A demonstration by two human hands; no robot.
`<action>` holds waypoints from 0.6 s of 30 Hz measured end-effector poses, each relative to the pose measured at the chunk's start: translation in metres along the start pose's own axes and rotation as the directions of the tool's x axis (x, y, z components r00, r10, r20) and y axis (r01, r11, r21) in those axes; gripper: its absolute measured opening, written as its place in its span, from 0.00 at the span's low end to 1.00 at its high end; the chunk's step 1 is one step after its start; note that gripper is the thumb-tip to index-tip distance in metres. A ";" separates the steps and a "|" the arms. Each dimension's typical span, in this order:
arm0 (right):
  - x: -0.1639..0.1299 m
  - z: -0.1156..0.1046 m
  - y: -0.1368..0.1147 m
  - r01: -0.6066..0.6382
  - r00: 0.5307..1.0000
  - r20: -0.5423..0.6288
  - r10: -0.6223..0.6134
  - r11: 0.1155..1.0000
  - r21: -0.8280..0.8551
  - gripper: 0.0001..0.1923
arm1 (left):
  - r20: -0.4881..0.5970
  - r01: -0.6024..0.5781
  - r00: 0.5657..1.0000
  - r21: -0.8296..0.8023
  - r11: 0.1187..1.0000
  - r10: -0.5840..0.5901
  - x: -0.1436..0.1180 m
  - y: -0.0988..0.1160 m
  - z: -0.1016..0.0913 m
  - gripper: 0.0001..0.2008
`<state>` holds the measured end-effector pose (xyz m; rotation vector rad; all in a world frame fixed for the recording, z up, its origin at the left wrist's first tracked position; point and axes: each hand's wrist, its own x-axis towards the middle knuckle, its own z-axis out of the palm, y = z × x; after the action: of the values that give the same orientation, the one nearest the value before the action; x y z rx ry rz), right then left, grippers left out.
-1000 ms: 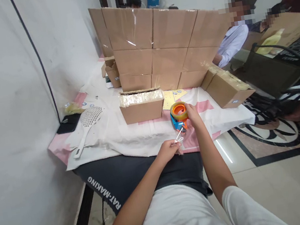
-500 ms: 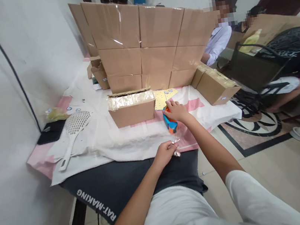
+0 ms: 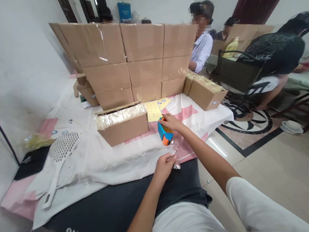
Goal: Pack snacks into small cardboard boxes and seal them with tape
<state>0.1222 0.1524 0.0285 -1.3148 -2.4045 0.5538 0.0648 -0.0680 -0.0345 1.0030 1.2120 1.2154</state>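
My right hand (image 3: pixel 172 122) is closed around the top of a blue and orange tape dispenser (image 3: pixel 163 133) near the front of the table. Closer to my body, my left hand (image 3: pixel 164 165) pinches a crumpled strip of clear tape (image 3: pixel 175 162). The strip appears to lead up toward the dispenser, though its see-through stretch is hard to follow. Left of the dispenser stands a cardboard box (image 3: pixel 124 127) with shiny clear tape along its top. A yellow dotted sheet (image 3: pixel 154 110) lies just behind the dispenser.
A tall cardboard wall (image 3: pixel 145 55) rises at the back. At right lies another cardboard box (image 3: pixel 206 92). A white slotted skimmer (image 3: pixel 64 147) and a black flat item (image 3: pixel 32 162) lie at left. Other people sit beyond, one beside a dark chair (image 3: pixel 237 70).
The view has swung so the table sits further left and lower. My right hand still holds the dispenser, now tilted a little differently, and my left hand keeps its pinch on the tape.
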 end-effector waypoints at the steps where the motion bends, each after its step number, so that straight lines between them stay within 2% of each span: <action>1: -0.004 -0.002 0.002 -0.066 0.997 -0.030 0.067 0.996 0.052 0.27 | -0.002 0.002 1.000 -0.002 1.000 -0.002 0.000 -0.002 0.000 0.21; 4: -0.017 -0.005 0.012 -0.198 0.974 -0.070 0.217 0.956 0.218 0.27 | -0.002 0.010 1.000 -0.012 1.000 -0.010 0.001 -0.007 -0.001 0.21; 7: -0.025 -0.004 0.017 -0.230 0.961 -0.061 0.269 0.904 0.361 0.13 | -0.003 0.025 1.000 -0.021 0.999 -0.025 0.002 -0.011 0.001 0.22; 9: -0.025 -0.003 0.014 -0.221 0.957 -0.075 0.282 0.868 0.444 0.09 | -0.001 0.036 0.999 -0.024 0.999 -0.036 0.002 -0.014 0.003 0.23; 14: -0.025 -0.010 0.000 -0.183 0.944 -0.103 0.315 0.754 0.631 0.14 | 0.007 0.041 0.999 -0.034 0.999 -0.041 0.001 -0.014 0.004 0.26; 18: -0.028 -0.023 -0.006 -0.181 0.928 -0.094 0.360 0.658 0.731 0.26 | -0.038 0.048 0.998 -0.094 0.994 -0.051 0.000 -0.009 0.000 0.25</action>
<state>0.1429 0.1295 0.0484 -1.2668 -1.5174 1.1997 0.0659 -0.0694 -0.0437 0.8786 1.1943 1.2471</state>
